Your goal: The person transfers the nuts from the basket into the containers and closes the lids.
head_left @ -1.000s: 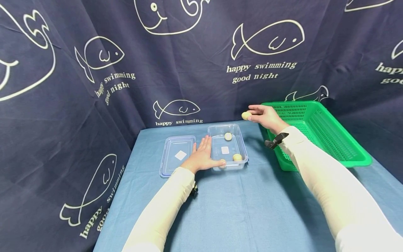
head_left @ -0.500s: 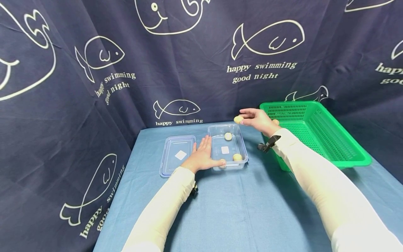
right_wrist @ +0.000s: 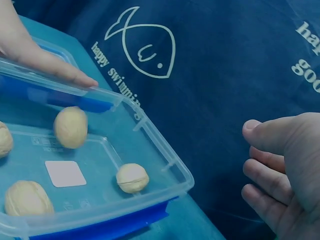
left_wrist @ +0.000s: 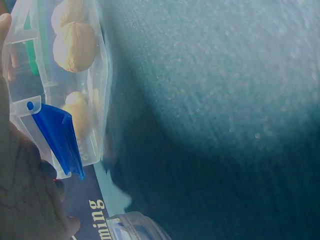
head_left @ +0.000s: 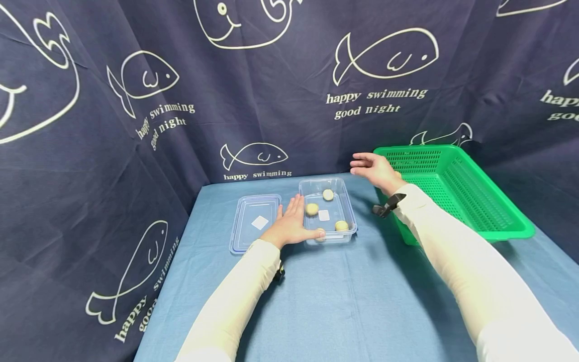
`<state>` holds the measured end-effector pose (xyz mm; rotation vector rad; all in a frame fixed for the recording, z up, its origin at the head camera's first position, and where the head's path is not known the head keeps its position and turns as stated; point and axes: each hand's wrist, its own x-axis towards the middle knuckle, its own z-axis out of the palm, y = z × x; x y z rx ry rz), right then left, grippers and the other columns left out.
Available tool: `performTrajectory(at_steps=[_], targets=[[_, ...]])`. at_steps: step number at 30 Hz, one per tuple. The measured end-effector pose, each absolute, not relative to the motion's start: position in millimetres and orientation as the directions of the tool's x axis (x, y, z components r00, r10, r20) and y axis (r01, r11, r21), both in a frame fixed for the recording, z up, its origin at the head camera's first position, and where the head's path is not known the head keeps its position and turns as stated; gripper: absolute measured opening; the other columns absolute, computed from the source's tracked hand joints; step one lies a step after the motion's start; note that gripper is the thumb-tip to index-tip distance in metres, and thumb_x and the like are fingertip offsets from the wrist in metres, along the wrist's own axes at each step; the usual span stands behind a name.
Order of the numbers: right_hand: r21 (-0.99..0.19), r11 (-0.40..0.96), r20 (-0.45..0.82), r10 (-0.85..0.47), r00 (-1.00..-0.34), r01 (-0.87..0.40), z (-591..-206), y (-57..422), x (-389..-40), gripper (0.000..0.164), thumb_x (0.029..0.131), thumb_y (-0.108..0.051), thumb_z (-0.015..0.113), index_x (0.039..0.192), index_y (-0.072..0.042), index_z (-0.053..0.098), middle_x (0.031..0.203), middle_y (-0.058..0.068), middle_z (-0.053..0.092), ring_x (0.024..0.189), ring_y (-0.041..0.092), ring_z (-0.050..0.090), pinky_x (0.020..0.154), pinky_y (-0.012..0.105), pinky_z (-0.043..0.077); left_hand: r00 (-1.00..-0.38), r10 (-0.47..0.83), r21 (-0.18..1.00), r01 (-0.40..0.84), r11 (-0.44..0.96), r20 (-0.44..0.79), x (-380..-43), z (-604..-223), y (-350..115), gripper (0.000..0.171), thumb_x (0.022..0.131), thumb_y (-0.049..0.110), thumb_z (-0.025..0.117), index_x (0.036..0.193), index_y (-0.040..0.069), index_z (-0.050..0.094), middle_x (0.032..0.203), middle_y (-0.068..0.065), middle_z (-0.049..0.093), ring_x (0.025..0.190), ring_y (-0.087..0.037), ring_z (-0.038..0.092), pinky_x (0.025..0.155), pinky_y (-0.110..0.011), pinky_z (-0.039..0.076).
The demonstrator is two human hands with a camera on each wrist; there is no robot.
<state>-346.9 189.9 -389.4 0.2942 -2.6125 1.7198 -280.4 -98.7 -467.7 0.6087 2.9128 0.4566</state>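
Note:
Several pale walnuts (right_wrist: 31, 199) lie in a clear plastic container (head_left: 347, 203) with blue side clips. One walnut (head_left: 312, 209) sits by its left wall; another shows through the front wall under the left thumb. My left hand (head_left: 291, 225) rests against the container, fingers straight along the left side and thumb over the front corner. To the right of the container and above it, my right hand (head_left: 377, 172) hovers with nothing in its fingers. In the right wrist view the right hand's fingers (right_wrist: 270, 180) are loosely bent and apart from the rim.
A green slotted basket (head_left: 493, 201) stands at the right of the blue-covered table (head_left: 325, 301). Part of a walnut (head_left: 398, 175) shows at its left end, mostly behind the right wrist. Left of the container lies a clear lid (head_left: 255, 216) with blue edging. Printed dark fabric hangs behind.
My right hand moved left toward the container, let go of a walnut, and drew back slightly right. That walnut is now inside the container. The left hand kept its place.

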Motion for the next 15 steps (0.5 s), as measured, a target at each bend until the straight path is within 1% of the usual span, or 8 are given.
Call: performTrajectory(at_steps=[4,7,11,15], targets=[[-0.909,0.385,0.121,-0.118,-0.986,-0.158,-389.8,199.1,-351.2,0.055,0.099,-0.013,0.066,0.150,-0.004,0.047,0.139,0.025,0.058,0.120,0.023,0.063,0.092,0.024,0.052,-0.913,0.403,0.315,0.363,0.877,-0.069,-280.5,-468.0,-99.8,0.134,0.074,0.088,0.056,0.162,0.005,-0.001,0.170,-0.012,-0.001,0.156,-0.023,-0.001,0.122,-0.057,0.001],[-0.904,0.392,0.150,-0.088,-0.985,-0.172,-391.9,211.2,-356.0,0.057,0.098,-0.018,0.069,0.149,-0.005,0.048,0.138,0.025,0.059,0.112,0.011,0.065,0.088,0.019,0.051,-0.913,0.401,0.318,0.358,0.878,-0.077,-282.1,-469.8,-99.9,0.136,0.073,0.089,0.056,0.163,0.007,-0.003,0.170,-0.012,-0.002,0.156,-0.022,-0.003,0.122,-0.057,0.000],[-0.905,0.386,0.172,-0.051,-0.984,-0.179,-395.9,231.5,-361.7,0.059,0.097,-0.021,0.070,0.150,-0.007,0.048,0.139,0.024,0.059,0.099,-0.005,0.062,0.083,0.013,0.049,-0.910,0.402,0.339,0.349,0.874,-0.100,-286.0,-473.6,-99.5,0.137,0.072,0.090,0.057,0.162,0.008,-0.005,0.170,-0.010,-0.006,0.156,-0.023,-0.004,0.122,-0.056,-0.004],[-0.908,0.379,0.193,-0.006,-0.981,-0.181,-398.4,249.6,-366.0,0.059,0.097,-0.017,0.070,0.151,-0.005,0.047,0.139,0.026,0.058,0.092,-0.010,0.061,0.077,0.011,0.050,-0.909,0.401,0.350,0.341,0.873,-0.115,-288.9,-475.6,-99.7,0.138,0.071,0.090,0.057,0.162,0.009,-0.007,0.170,-0.008,-0.009,0.157,-0.024,-0.004,0.122,-0.056,-0.005]])
